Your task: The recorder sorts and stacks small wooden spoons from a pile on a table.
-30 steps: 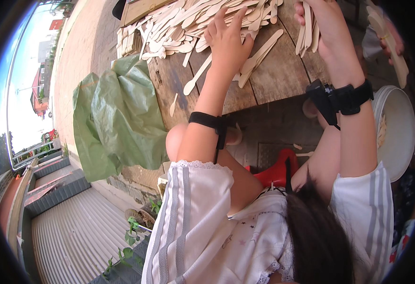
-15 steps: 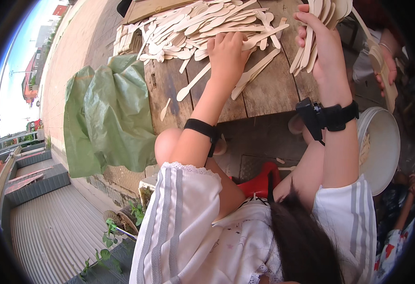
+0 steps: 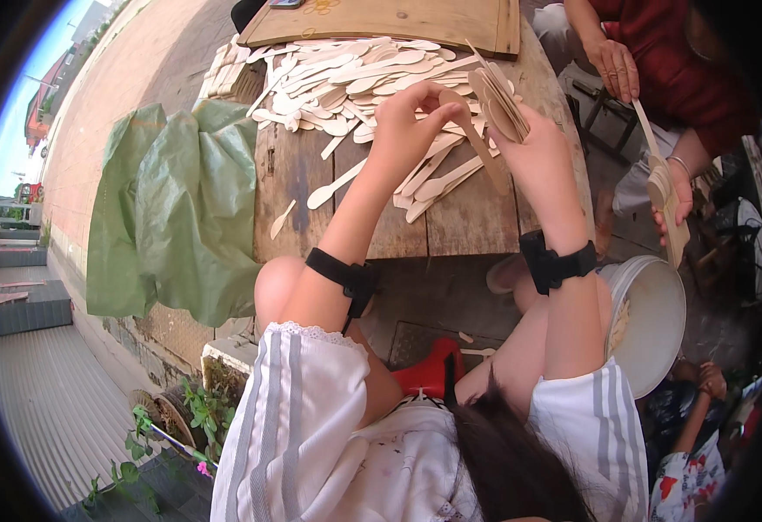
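Observation:
My left hand (image 3: 411,126) pinches the end of a single wooden spoon (image 3: 485,158), which slants down toward my right hand. In my right hand (image 3: 539,157) is a fanned bundle of wooden spoons (image 3: 496,100), their ends pointing up and away from me. A large heap of pale wooden spoons (image 3: 346,74) covers the far part of the worn wooden table (image 3: 477,226). Below my hands lie several loose spoons (image 3: 437,184), and one more spoon (image 3: 333,187) rests apart to the left.
A wooden board (image 3: 381,24) lies behind the heap, with stacked spoons (image 3: 229,70) at its left. Green sheeting (image 3: 172,217) hangs off the table's left side. A white bucket (image 3: 655,331) stands right of my knees. Another person's hand (image 3: 616,70) holds a spoon at the right.
My left hand has left the heap and now pinches one spoon beside the bundle. My right hand has brought the bundle left and lower, over the table. The view has shifted too.

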Tool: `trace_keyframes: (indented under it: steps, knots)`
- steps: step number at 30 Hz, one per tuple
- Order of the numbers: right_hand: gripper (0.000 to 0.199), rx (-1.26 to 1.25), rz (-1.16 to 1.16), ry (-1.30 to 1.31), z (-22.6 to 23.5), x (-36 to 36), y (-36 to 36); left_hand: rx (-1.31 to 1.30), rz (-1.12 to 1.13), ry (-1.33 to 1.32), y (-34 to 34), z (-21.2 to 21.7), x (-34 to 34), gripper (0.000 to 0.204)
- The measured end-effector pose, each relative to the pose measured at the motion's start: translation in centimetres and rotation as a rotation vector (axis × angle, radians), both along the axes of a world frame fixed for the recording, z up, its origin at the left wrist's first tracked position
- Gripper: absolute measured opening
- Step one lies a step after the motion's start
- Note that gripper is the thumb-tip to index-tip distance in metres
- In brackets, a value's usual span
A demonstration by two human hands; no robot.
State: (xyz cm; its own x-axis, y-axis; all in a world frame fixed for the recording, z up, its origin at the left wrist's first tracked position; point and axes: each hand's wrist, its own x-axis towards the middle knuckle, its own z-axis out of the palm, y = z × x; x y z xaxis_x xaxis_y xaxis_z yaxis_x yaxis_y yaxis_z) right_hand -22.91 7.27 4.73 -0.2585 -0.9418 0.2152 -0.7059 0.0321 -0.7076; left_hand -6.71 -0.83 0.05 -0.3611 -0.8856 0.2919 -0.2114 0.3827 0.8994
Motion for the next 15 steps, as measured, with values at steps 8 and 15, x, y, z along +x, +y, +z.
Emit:
trace_keyframes:
  steps: [8,15]
  knots:
    - [0.032,0.214,0.176,-0.471,-2.1,1.1,-0.6,0.198,0.041,0.125,1.6,0.8,-0.6,0.022]
    - [0.042,0.155,-0.136,-0.030,-2.8,-2.5,-4.6,0.008,0.196,-0.219,3.1,0.2,1.9,0.013]
